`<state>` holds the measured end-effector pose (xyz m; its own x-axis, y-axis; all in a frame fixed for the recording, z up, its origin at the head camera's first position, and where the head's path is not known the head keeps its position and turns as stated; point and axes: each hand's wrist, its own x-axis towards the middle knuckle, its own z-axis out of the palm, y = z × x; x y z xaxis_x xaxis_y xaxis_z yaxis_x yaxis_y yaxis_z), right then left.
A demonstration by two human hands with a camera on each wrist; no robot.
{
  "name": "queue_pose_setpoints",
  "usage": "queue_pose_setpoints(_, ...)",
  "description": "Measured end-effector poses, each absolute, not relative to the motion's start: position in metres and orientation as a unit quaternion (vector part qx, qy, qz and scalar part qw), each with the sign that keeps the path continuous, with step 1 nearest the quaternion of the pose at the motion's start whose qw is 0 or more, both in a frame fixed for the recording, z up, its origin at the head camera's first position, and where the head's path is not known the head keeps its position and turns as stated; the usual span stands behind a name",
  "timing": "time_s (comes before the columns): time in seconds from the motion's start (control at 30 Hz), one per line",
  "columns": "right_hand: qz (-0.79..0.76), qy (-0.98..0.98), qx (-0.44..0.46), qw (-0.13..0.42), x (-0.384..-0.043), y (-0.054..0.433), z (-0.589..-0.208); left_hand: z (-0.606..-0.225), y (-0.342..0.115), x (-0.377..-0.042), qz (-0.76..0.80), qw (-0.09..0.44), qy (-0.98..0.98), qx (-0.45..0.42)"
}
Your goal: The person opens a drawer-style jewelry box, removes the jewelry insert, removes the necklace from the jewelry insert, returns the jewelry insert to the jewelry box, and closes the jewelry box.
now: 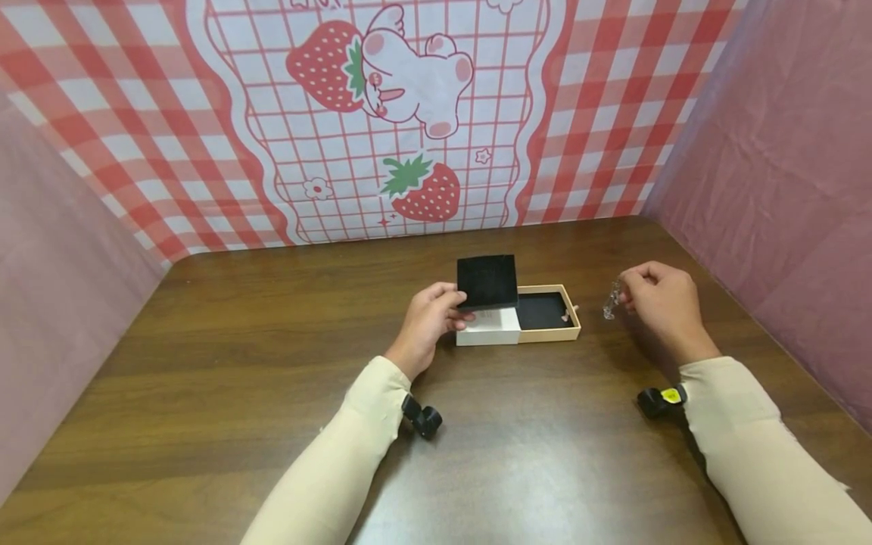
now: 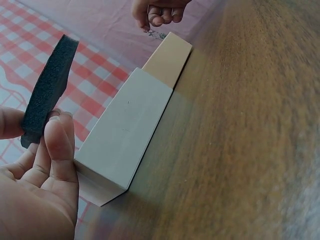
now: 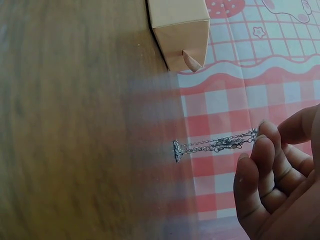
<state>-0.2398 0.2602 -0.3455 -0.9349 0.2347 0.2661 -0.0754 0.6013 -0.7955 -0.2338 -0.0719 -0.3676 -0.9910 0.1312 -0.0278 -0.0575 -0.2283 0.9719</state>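
Between thumb and fingers, my left hand (image 1: 425, 322) pinches a square black foam pad (image 1: 487, 280), raised over a small drawer box. The left wrist view shows the thick edge of the foam pad (image 2: 52, 85). Under it lies the box's white sleeve (image 1: 485, 333), with the tan drawer (image 1: 550, 336) pulled out to the right and black inside. My right hand (image 1: 664, 303) pinches a silver chain (image 1: 611, 301), which dangles to the right of the drawer. Seen from the right wrist, the chain (image 3: 215, 145) hangs in several strands with a small cluster at its lower end.
A short ribbon tab (image 3: 191, 61) sticks out of the drawer's end. The box rests on a brown wooden table (image 1: 272, 341). Behind the table hangs a red-and-white checked cloth (image 1: 599, 113) with strawberries, and pink cloth (image 1: 783, 189) borders the sides.
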Motion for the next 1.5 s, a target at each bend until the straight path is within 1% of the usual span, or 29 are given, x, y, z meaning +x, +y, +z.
queue_pose_setpoints(0.93,0.447,-0.878,-0.042,0.164,-0.2390,0.2608,-0.3463,-0.3675,-0.0723,-0.2326,0.777,0.062,0.625,0.031)
queue_pose_setpoints(1.5,0.458,-0.877,-0.022,0.143,-0.2410,0.2603,-0.3484,-0.3678,-0.0733,-0.2330,0.774,0.063,0.630,0.034)
